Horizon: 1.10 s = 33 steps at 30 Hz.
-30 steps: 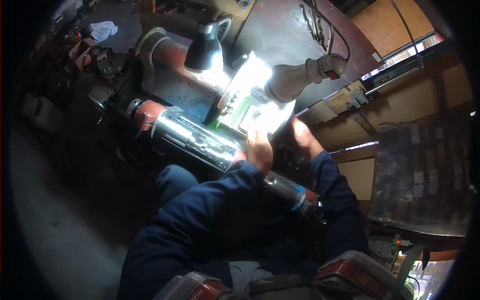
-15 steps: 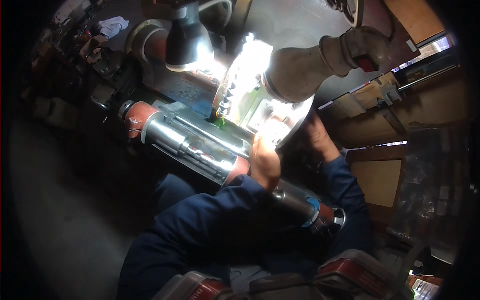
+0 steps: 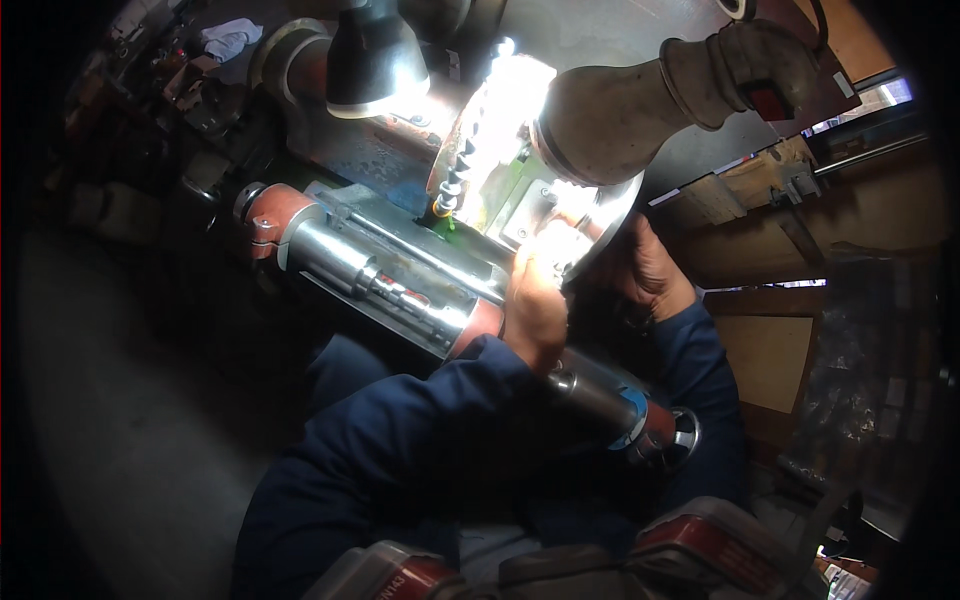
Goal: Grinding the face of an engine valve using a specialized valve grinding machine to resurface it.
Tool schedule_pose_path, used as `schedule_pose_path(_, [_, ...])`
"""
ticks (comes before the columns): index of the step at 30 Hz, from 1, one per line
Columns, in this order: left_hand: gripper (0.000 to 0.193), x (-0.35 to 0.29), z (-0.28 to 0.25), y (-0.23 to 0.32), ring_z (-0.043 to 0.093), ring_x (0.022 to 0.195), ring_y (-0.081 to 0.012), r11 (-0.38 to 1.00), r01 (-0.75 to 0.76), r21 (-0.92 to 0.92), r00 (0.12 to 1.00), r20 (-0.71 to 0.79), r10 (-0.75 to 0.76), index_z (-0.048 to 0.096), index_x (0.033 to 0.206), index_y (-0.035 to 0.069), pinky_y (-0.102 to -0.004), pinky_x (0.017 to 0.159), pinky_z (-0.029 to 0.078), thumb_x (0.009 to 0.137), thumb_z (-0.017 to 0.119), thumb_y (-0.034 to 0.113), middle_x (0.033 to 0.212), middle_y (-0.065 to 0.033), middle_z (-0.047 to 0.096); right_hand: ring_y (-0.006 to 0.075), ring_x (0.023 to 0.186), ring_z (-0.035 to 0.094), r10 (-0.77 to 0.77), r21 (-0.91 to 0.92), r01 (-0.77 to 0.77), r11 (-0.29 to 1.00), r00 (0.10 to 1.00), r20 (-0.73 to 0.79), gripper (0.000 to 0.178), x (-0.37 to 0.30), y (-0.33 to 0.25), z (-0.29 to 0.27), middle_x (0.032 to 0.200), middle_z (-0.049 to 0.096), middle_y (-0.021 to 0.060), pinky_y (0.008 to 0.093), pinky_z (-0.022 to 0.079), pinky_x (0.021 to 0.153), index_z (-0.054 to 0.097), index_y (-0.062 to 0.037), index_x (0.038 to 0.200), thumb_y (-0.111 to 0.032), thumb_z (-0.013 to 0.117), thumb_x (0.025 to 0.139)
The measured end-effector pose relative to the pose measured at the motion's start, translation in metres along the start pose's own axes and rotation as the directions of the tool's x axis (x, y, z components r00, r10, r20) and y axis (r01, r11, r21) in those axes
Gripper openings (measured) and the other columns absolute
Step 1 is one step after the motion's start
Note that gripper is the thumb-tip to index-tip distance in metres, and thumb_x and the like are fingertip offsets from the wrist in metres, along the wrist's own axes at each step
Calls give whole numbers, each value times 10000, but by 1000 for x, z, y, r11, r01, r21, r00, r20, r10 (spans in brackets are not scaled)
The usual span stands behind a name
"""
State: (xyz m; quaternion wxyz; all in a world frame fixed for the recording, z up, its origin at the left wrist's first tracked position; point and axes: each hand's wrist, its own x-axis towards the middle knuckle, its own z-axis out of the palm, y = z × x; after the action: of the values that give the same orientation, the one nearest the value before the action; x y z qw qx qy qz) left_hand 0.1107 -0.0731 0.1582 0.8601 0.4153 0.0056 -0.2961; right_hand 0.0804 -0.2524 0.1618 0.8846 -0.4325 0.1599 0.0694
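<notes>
My left hand (image 3: pixel 538 305) reaches up to a brightly lit metal fixture (image 3: pixel 527 215). Its fingers are closed at the fixture's lower edge, where glare washes out whatever they hold. Beside the rim of a round metal disc (image 3: pixel 628 205), my right hand (image 3: pixel 655 265) is bent with its fingers curled into shadow, so what they grip is hidden. Left of my left hand lies a long machine bed with a shiny steel cylinder (image 3: pixel 335 258), a slim stepped shaft (image 3: pixel 402 296) and red end collars (image 3: pixel 283 212). A spring-like coil (image 3: pixel 450 195) stands beside the fixture.
A black lamp (image 3: pixel 375 65) and a dusty beige lamp (image 3: pixel 610 125) hang close over the work. A steel tube with a blue band (image 3: pixel 628 415) extends below my hands. Wooden boards (image 3: pixel 765 360) and a clear plastic sheet (image 3: pixel 850 380) are at the right.
The view has shifted a little, with the beige lamp now farther right and higher. My right hand shows more of its palm beside the disc. The left hand stays at the fixture.
</notes>
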Motion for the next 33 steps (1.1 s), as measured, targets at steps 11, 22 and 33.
schedule_pose_path(11, [338,8,-16,-19,607,969,-198,763,-269,588,955,63,288,619,1187,0,-317,852,488,1068,383,211,1058,-103,640,354,1161,607,-388,-664,308,682,921,29,880,9,12,-25,1303,589,211,468,486,1023,377,43,1448,-491,754,858])
schedule_pose_path(22, [332,3,-6,8,569,977,-248,803,-138,580,990,100,98,594,1184,-38,-351,878,471,1061,372,176,1093,-168,601,409,1173,598,-437,-982,97,163,899,16,1097,3,5,-31,1287,574,273,498,515,966,320,30,1500,-602,816,752])
schedule_pose_path(33, [306,4,-9,10,601,1085,-403,583,-461,669,877,244,413,620,1176,-45,-425,995,441,992,412,85,1184,-238,652,307,1279,547,-33,-106,35,994,999,24,921,14,10,-26,1438,526,193,437,462,1058,345,-1,1514,-550,719,876])
